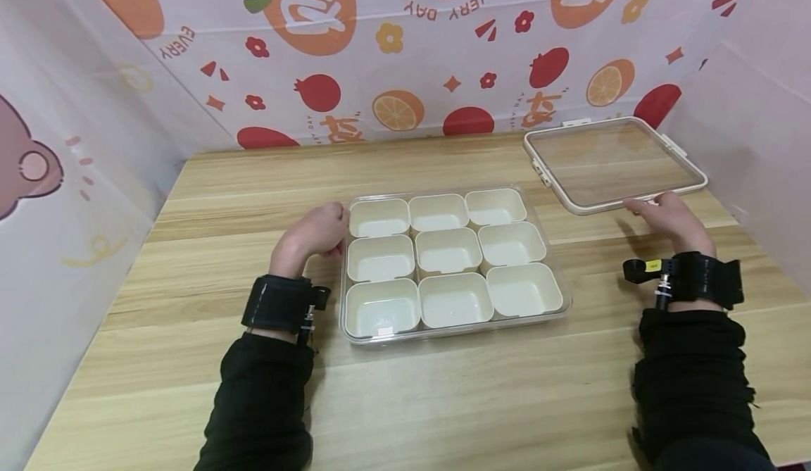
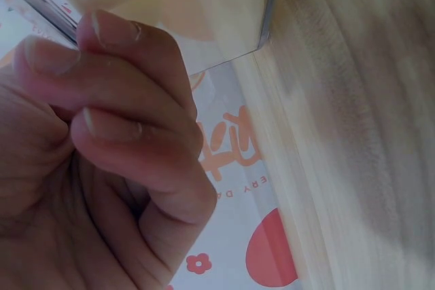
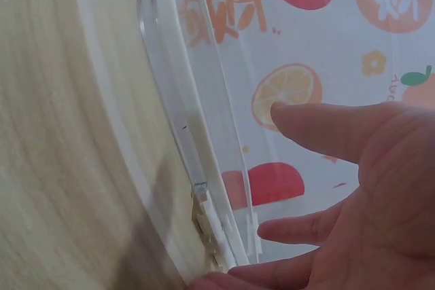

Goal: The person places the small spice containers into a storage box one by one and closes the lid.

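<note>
A clear plastic box (image 1: 374,343) holds several cream cups (image 1: 448,249) in three rows, their hollow insides showing. Beside its upper left side is my left hand (image 1: 317,230), the fingers (image 2: 153,147) loosely curled and close against the clear wall in the left wrist view. A clear lid with a cream frame (image 1: 586,208) lies at the back right. My right hand (image 1: 674,221) is at the lid's front edge. Thumb and fingers are spread in the right wrist view, with the lower fingertips (image 3: 272,273) right at the frame's end.
All this rests on a wood-grain table (image 1: 443,400). A fruit-print cloth (image 1: 437,55) hangs along the table's back edge. Pale cloth sides stand at left (image 1: 82,140) and right (image 1: 767,147), the right one close behind the lid.
</note>
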A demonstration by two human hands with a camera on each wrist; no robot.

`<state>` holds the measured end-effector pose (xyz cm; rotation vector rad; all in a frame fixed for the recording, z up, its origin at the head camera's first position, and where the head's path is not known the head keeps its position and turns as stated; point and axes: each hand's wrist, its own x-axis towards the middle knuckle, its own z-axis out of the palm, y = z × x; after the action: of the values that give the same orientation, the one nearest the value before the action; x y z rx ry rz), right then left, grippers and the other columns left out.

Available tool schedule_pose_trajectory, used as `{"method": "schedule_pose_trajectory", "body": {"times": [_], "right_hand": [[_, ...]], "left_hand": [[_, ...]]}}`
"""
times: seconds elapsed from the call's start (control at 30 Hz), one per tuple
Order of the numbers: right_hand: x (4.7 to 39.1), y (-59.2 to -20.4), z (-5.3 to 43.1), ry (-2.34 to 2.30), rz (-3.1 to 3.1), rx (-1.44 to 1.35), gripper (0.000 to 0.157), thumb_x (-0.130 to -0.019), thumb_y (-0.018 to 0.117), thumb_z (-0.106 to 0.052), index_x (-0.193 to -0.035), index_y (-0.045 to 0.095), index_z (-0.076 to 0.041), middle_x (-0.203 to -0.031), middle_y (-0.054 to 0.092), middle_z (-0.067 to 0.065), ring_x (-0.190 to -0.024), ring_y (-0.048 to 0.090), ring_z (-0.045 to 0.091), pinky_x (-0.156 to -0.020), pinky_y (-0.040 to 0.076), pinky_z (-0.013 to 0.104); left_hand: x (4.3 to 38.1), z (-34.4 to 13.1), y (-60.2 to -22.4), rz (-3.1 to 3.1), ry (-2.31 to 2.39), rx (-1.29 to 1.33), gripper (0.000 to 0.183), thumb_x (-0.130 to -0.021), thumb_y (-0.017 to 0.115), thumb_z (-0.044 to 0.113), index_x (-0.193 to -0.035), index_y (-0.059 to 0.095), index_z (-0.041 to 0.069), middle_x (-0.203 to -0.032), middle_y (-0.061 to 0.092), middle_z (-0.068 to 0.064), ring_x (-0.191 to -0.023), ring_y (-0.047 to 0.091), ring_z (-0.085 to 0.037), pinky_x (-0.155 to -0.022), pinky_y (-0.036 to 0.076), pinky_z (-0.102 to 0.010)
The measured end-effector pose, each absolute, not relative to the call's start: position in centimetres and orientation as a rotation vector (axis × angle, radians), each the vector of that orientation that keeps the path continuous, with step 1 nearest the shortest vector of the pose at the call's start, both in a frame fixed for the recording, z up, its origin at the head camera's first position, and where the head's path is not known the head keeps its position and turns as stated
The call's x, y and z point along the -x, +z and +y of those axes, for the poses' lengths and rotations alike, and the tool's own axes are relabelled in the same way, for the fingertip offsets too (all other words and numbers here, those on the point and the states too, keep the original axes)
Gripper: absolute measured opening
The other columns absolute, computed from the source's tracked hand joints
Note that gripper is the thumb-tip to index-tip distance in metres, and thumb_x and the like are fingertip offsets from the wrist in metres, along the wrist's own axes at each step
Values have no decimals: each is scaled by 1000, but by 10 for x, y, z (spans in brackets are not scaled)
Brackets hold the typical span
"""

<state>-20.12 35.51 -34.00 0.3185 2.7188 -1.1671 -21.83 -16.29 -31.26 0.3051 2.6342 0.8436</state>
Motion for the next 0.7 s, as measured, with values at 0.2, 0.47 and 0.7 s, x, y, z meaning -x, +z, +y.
{"method": "schedule_pose_trajectory", "body": {"times": [0.2, 0.47, 0.7], "right_hand": [[203, -340, 357, -1213, 2671, -370, 74, -89, 39, -55, -115, 34, 14, -108, 36, 21, -86, 44, 30, -82, 33, 45], [205, -343, 362, -1373, 2555, -474, 94, -89, 34, -57, -131, 3, 20, -129, 20, 30, -96, 45, 28, -94, 31, 48], [207, -350, 365, -1316, 2590, -409, 89, -89, 38, -55, -138, -4, 6, -140, 6, 34, -116, 27, 44, -97, 29, 55]], "left_hand": [[217, -163, -311, 2634, 854, -310, 32, -97, 19, 14, -91, 46, -3, -55, 53, -9, -47, 52, -20, -46, 43, -28], [220, -163, -313, 2628, 832, -299, 32, -98, 20, 13, -96, 47, -5, -55, 52, -7, -47, 51, -18, -46, 43, -28], [219, -163, -312, 2633, 823, -300, 32, -98, 20, 14, -96, 47, -5, -55, 51, -7, -46, 51, -18, -46, 42, -28]]}}
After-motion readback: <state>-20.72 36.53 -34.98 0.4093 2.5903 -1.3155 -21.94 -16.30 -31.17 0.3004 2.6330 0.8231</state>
